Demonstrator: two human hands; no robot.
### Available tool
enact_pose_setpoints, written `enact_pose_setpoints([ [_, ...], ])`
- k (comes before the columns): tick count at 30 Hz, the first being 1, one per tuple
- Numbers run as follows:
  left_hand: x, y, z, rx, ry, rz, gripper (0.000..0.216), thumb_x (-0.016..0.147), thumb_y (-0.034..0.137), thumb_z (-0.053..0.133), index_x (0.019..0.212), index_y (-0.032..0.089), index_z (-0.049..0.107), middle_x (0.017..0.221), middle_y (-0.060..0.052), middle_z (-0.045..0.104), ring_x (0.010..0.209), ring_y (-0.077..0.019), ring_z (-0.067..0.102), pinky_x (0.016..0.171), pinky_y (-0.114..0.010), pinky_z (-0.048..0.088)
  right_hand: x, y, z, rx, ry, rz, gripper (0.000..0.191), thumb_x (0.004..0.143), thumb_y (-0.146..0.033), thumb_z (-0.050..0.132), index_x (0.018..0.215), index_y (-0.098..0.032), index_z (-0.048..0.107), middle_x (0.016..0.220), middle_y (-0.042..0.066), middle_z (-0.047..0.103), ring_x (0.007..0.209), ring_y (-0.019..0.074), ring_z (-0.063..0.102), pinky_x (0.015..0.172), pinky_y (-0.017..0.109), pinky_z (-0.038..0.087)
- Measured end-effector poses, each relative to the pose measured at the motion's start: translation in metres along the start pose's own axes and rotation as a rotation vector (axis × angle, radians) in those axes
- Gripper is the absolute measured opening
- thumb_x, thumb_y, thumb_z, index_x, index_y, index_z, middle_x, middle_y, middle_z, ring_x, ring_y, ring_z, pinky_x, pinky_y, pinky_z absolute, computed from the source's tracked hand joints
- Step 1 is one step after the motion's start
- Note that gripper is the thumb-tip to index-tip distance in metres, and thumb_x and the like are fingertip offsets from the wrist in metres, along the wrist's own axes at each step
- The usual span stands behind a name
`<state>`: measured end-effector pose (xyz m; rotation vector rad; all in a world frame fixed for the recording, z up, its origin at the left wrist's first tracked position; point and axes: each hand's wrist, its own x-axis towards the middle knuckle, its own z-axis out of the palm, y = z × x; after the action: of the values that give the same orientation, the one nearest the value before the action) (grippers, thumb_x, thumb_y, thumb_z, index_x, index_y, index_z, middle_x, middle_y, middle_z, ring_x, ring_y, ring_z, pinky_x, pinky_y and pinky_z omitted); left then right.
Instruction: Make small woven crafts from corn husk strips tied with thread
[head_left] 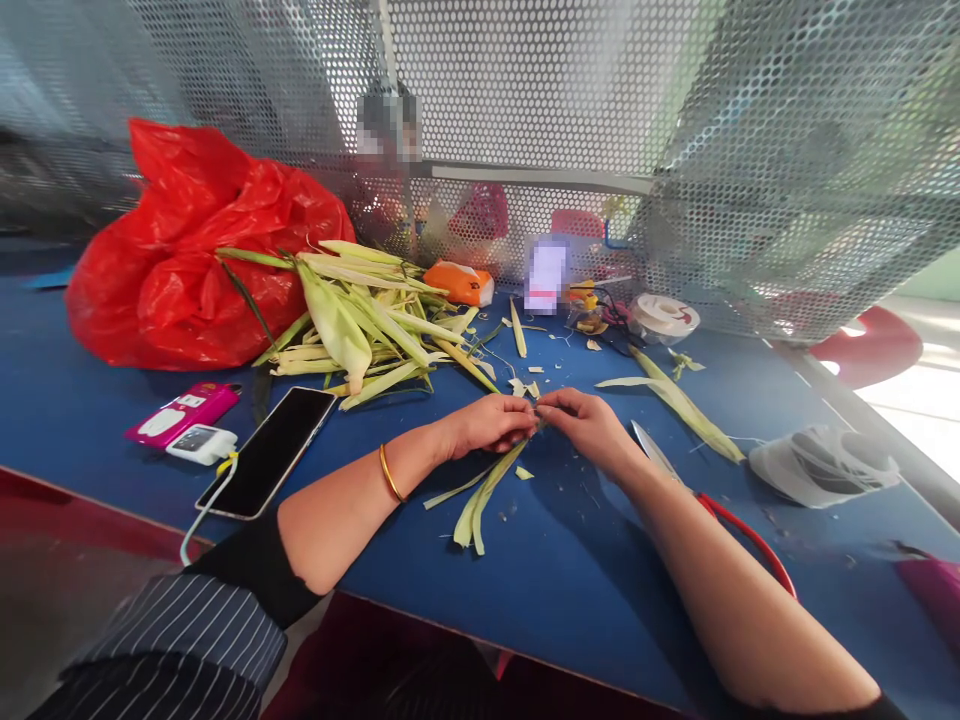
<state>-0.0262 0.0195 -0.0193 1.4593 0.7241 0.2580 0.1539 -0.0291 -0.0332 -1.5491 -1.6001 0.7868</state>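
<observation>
My left hand point(495, 424), with a gold bangle on its wrist, pinches the upper end of a bundle of pale green corn husk strips point(486, 500). The strips fan out toward me on the blue table. Fingertips of my right hand point(583, 422) meet the left ones at the same end of the bundle and are closed on it. What exactly lies between the fingertips is too small to see. Scissors point(746, 535) with red handles lie partly under my right forearm. A large pile of corn husks point(367, 320) sits beyond my left hand.
A red plastic bag point(202, 260) stands behind the pile. Phone point(268, 455) and pink pack point(184, 412) lie at left. An orange packet point(459, 283), lit screen point(546, 275), white tape roll point(664, 317), loose husk point(686, 405) and clear-white roll point(821, 465) lie farther out. Perforated metal panels point(525, 80) edge the table point(420, 570).
</observation>
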Motion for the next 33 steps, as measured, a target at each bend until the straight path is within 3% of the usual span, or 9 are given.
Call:
enact_pose_setpoints([
  [3, 0.001, 0.0, -0.001, 0.011, -0.011, -0.005, 0.026, 0.081, 0.042, 0.057, 0.075, 0.017, 0.053, 0.056, 0.008, 0.042, 0.04, -0.0036, 0.035, 0.04, -0.02, 0.019, 0.001, 0.001, -0.003, 0.071, -0.086, -0.012, 0.018, 0.075, -0.036, 0.062, 0.078, -0.022, 0.073, 0.095, 0.005, 0.073, 0.095, 0.023, 0.065, 0.089, 0.037, 0.044],
  [7, 0.001, 0.0, 0.0, 0.018, -0.012, -0.018, 0.025, 0.079, 0.041, 0.058, 0.073, 0.017, 0.053, 0.058, 0.007, 0.043, 0.041, -0.0033, 0.036, 0.04, -0.02, 0.02, -0.001, -0.002, -0.005, 0.059, -0.183, -0.011, 0.018, 0.074, -0.037, 0.062, 0.073, -0.022, 0.073, 0.094, 0.005, 0.072, 0.092, 0.0234, 0.065, 0.089, 0.038, 0.044],
  [11, 0.0, 0.0, -0.001, -0.017, -0.02, -0.032, 0.027, 0.077, 0.042, 0.06, 0.072, 0.016, 0.056, 0.055, 0.007, 0.04, 0.04, -0.0035, 0.033, 0.041, -0.02, 0.017, -0.002, -0.004, -0.006, 0.044, -0.138, -0.005, 0.021, 0.074, -0.039, 0.063, 0.064, -0.021, 0.068, 0.099, 0.006, 0.071, 0.096, 0.024, 0.064, 0.092, 0.039, 0.042],
  [18, 0.002, -0.003, 0.0, -0.014, 0.006, -0.002, 0.022, 0.075, 0.036, 0.057, 0.068, 0.015, 0.06, 0.048, 0.007, 0.038, 0.039, -0.0051, 0.034, 0.04, -0.021, 0.018, -0.003, -0.006, -0.003, 0.213, -0.123, 0.085, 0.025, 0.074, -0.041, 0.06, 0.062, -0.019, 0.06, 0.101, 0.008, 0.071, 0.099, 0.0254, 0.063, 0.09, 0.039, 0.043],
  [20, 0.001, -0.002, 0.0, -0.015, 0.026, 0.005, 0.024, 0.073, 0.037, 0.057, 0.068, 0.015, 0.063, 0.047, 0.007, 0.038, 0.04, -0.0054, 0.033, 0.041, -0.022, 0.018, -0.002, -0.007, -0.003, 0.154, -0.09, 0.014, 0.021, 0.076, -0.037, 0.058, 0.064, -0.02, 0.06, 0.102, 0.008, 0.071, 0.101, 0.0252, 0.064, 0.092, 0.041, 0.043],
  [23, -0.001, 0.001, 0.001, -0.03, 0.067, -0.029, 0.024, 0.07, 0.037, 0.061, 0.07, 0.014, 0.067, 0.047, 0.007, 0.038, 0.041, -0.0055, 0.031, 0.041, -0.022, 0.017, -0.004, -0.008, -0.004, -0.117, 0.014, -0.28, 0.012, 0.078, -0.027, 0.058, 0.068, -0.021, 0.062, 0.105, 0.008, 0.07, 0.111, 0.0269, 0.061, 0.098, 0.045, 0.041],
  [27, 0.001, 0.003, -0.001, -0.095, 0.119, -0.102, 0.023, 0.064, 0.035, 0.066, 0.057, 0.016, 0.056, 0.047, 0.007, 0.037, 0.041, -0.0049, 0.029, 0.042, -0.023, 0.016, -0.007, -0.014, -0.007, -0.431, 0.03, -0.628, 0.009, 0.083, -0.019, 0.06, 0.075, -0.022, 0.063, 0.106, 0.009, 0.07, 0.124, 0.0291, 0.053, 0.1, 0.048, 0.041],
  [33, 0.003, 0.0, -0.004, -0.143, 0.133, -0.103, 0.031, 0.061, 0.033, 0.07, 0.052, 0.018, 0.043, 0.047, 0.008, 0.035, 0.042, -0.0045, 0.028, 0.043, -0.023, 0.015, -0.01, -0.021, -0.01, -0.423, -0.012, -0.66, 0.011, 0.085, -0.019, 0.06, 0.075, -0.024, 0.063, 0.107, 0.007, 0.069, 0.126, 0.028, 0.052, 0.1, 0.049, 0.044],
])
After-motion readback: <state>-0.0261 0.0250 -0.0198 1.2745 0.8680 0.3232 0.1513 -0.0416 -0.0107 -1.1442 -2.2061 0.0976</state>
